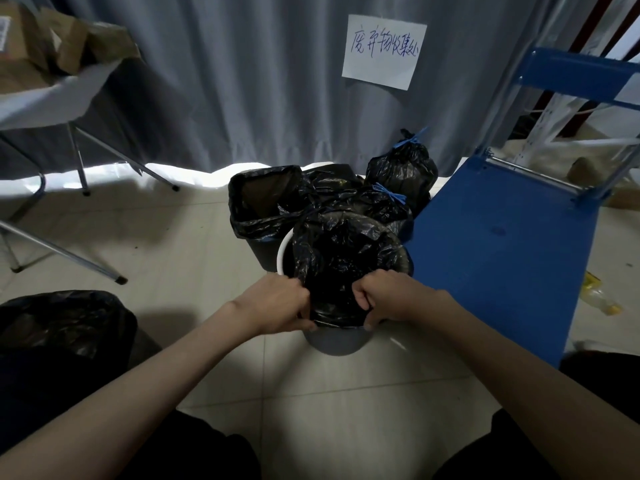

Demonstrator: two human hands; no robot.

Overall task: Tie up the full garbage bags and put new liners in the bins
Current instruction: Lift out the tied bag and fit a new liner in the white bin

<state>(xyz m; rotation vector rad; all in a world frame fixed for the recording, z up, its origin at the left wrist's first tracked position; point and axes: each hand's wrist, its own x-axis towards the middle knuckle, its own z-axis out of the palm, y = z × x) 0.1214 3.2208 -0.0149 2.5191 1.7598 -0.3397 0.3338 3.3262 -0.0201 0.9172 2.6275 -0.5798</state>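
Black film: a thin liner (346, 258) is draped in the round white bin (334, 342), on the floor tiles beside the blue platform's (502, 244) left edge.
Left hand (277, 308): curled, the liner's hem pinched at the near rim.
Right hand (388, 299): likewise curled, the hem gripped just beside it.
Handling: judged light, limp, slippery and easily torn; best taken by the hem and folded over the rim.
Lined bin (263, 202): behind, touching.
Tied bags (401, 171): knotted with blue ties, by the curtain.
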